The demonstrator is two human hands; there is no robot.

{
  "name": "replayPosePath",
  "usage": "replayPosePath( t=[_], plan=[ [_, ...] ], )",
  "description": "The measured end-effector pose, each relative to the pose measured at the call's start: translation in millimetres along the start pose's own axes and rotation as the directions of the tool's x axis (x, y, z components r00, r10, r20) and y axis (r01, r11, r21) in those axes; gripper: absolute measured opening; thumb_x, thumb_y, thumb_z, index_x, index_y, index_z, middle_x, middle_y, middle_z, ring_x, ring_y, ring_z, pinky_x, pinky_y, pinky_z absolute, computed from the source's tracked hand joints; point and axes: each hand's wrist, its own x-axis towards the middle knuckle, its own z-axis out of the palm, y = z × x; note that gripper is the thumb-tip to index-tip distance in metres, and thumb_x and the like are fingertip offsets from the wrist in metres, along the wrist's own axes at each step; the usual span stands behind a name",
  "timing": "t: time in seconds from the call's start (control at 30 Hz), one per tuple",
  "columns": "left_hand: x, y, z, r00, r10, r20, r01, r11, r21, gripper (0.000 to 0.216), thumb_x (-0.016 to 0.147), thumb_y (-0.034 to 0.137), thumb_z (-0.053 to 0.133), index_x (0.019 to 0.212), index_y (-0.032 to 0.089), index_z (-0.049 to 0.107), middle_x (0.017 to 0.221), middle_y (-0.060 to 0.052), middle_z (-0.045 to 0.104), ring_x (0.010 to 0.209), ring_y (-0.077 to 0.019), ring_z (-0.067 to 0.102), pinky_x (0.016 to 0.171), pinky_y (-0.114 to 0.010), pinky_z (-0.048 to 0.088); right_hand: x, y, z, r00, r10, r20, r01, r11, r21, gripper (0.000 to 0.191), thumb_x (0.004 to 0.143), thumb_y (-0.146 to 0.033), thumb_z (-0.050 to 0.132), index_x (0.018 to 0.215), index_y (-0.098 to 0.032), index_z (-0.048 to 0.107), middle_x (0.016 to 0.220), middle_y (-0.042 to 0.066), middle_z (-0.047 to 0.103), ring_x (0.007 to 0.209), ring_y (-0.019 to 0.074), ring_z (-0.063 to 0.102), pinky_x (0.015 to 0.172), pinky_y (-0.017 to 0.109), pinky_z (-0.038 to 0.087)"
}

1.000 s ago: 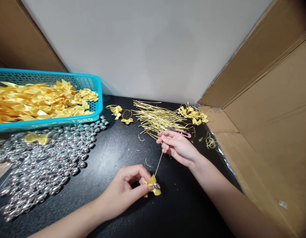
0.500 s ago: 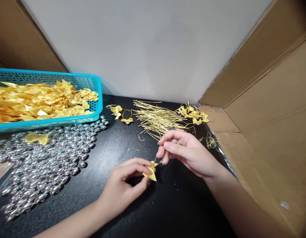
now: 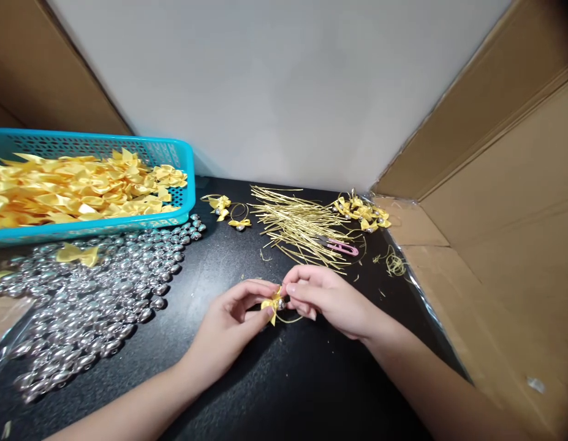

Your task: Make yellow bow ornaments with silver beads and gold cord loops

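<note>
Between thumb and fingers, my left hand (image 3: 238,315) pinches a yellow ribbon bow (image 3: 271,306) just above the black table. A small silver bell-like bead (image 3: 280,303) sits against the bow's right side. My right hand (image 3: 320,294) is closed at the bow's right edge, thumb and forefinger pressed together at the gold cord (image 3: 290,320). A loop of that cord curves below the right fingertips. The exact spot where the right fingers grip the cord is partly hidden.
A blue basket (image 3: 192,177) of yellow bows stands at left, behind many silver beads (image 3: 109,306). Gold cord lengths (image 3: 297,223) lie at the back with pink-handled snips (image 3: 341,247). Bows with beads (image 3: 364,214) are piled back right, near tangled thread (image 3: 394,263). Cardboard (image 3: 504,184) borders the right.
My right hand has moved down and left to the bow, uncovering the pink snips. The bow has turned in my left fingers, and a cord loop now shows below it.
</note>
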Motion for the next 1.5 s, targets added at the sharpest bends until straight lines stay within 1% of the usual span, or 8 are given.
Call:
replayPosePath(
  t=[0.17, 0.37, 0.53, 0.77, 0.97, 1.23, 1.37, 1.5],
  plan=[
    [-0.6, 0.6, -2.0, 0.995, 0.001, 0.102, -0.021, 0.980, 0.196, 0.009, 0.083, 0.017, 0.064, 0.090, 0.019, 0.069, 0.104, -0.006, 0.068, 0.093, -0.0183, 0.067, 0.077, -0.026, 0.058, 4.9, 7.8, 2.7, 0.999, 0.041, -0.026, -0.036, 0.985, 0.167, 0.018, 0.075, -0.030, 0.066, 0.073, -0.017, 0.053, 0.049, -0.009, 0.046, 0.046, 0.0054, 0.038, 0.051, 0.021, 0.030],
    [-0.3, 1.9, -5.7, 0.980, 0.032, 0.199, -0.116, 0.898, 0.425, 0.014, 0.085, 0.014, 0.058, 0.092, 0.020, 0.068, 0.101, -0.005, 0.070, 0.092, -0.0171, 0.067, 0.075, -0.025, 0.059, 1.5, -0.1, -5.5, 0.997, 0.016, -0.076, -0.023, 0.995, -0.099, 0.014, 0.081, -0.028, 0.061, 0.076, -0.016, 0.057, 0.053, -0.006, 0.050, 0.050, 0.0069, 0.046, 0.050, 0.020, 0.037],
    [1.1, 5.0, -7.1, 0.961, 0.038, 0.273, -0.178, 0.843, 0.508, 0.018, 0.086, 0.014, 0.056, 0.097, 0.020, 0.068, 0.101, -0.005, 0.071, 0.090, -0.0161, 0.068, 0.073, -0.024, 0.059, -9.9, -17.7, -10.5, 0.991, -0.088, -0.104, 0.076, 0.990, -0.116, 0.012, 0.084, -0.027, 0.060, 0.080, -0.016, 0.059, 0.054, -0.007, 0.052, 0.050, 0.0072, 0.048, 0.052, 0.022, 0.044],
    [1.6, 2.8, -7.0, 0.977, -0.038, 0.210, -0.069, 0.877, 0.476, 0.024, 0.083, 0.015, 0.059, 0.106, 0.019, 0.065, 0.106, -0.006, 0.072, 0.091, -0.0182, 0.069, 0.076, -0.028, 0.059, -21.1, -23.3, -2.6, 0.986, -0.144, -0.079, 0.133, 0.982, -0.134, 0.006, 0.086, -0.020, 0.058, 0.082, -0.016, 0.059, 0.061, -0.004, 0.059, 0.054, 0.0085, 0.058, 0.059, 0.024, 0.051],
    [3.8, 5.3, -4.3, 0.981, -0.120, 0.149, 0.038, 0.886, 0.463, 0.020, 0.083, 0.025, 0.063, 0.101, 0.018, 0.068, 0.090, -0.005, 0.075, 0.078, -0.0183, 0.068, 0.069, -0.028, 0.055, -27.4, -25.3, 4.1, 0.971, -0.223, -0.083, 0.213, 0.971, -0.110, 0.005, 0.087, -0.015, 0.056, 0.083, -0.016, 0.060, 0.062, -0.003, 0.061, 0.057, 0.0087, 0.061, 0.062, 0.023, 0.053],
    [0.8, 16.3, -1.0, 0.957, -0.167, 0.236, 0.012, 0.839, 0.543, 0.016, 0.083, 0.023, 0.061, 0.094, 0.020, 0.072, 0.075, 0.001, 0.071, 0.059, -0.0120, 0.054, 0.055, -0.022, 0.041, -27.0, -22.3, 9.9, 0.952, -0.288, -0.103, 0.294, 0.955, 0.046, 0.005, 0.087, -0.019, 0.060, 0.083, -0.016, 0.062, 0.063, -0.003, 0.063, 0.058, 0.0087, 0.062, 0.064, 0.023, 0.055],
    [-2.1, 18.2, 4.3, 0.932, -0.153, 0.329, -0.024, 0.879, 0.476, 0.008, 0.082, 0.020, 0.061, 0.083, 0.019, 0.069, 0.067, 0.003, 0.065, 0.056, -0.0104, 0.050, 0.050, -0.020, 0.037, -27.5, -22.5, 12.1, 0.960, -0.260, -0.102, 0.269, 0.958, 0.097, 0.008, 0.085, -0.025, 0.063, 0.082, -0.017, 0.062, 0.063, -0.003, 0.063, 0.058, 0.0098, 0.062, 0.061, 0.024, 0.055],
    [-4.0, 16.5, 8.7, 0.912, -0.191, 0.363, 0.048, 0.929, 0.368, 0.008, 0.085, 0.026, 0.061, 0.084, 0.019, 0.065, 0.072, 0.002, 0.065, 0.062, -0.0119, 0.055, 0.054, -0.020, 0.041, -30.3, -24.9, 16.6, 0.969, -0.236, -0.077, 0.244, 0.960, 0.137, 0.010, 0.084, -0.026, 0.065, 0.081, -0.018, 0.061, 0.062, -0.003, 0.063, 0.057, 0.0095, 0.062, 0.061, 0.024, 0.056]
  ],
)
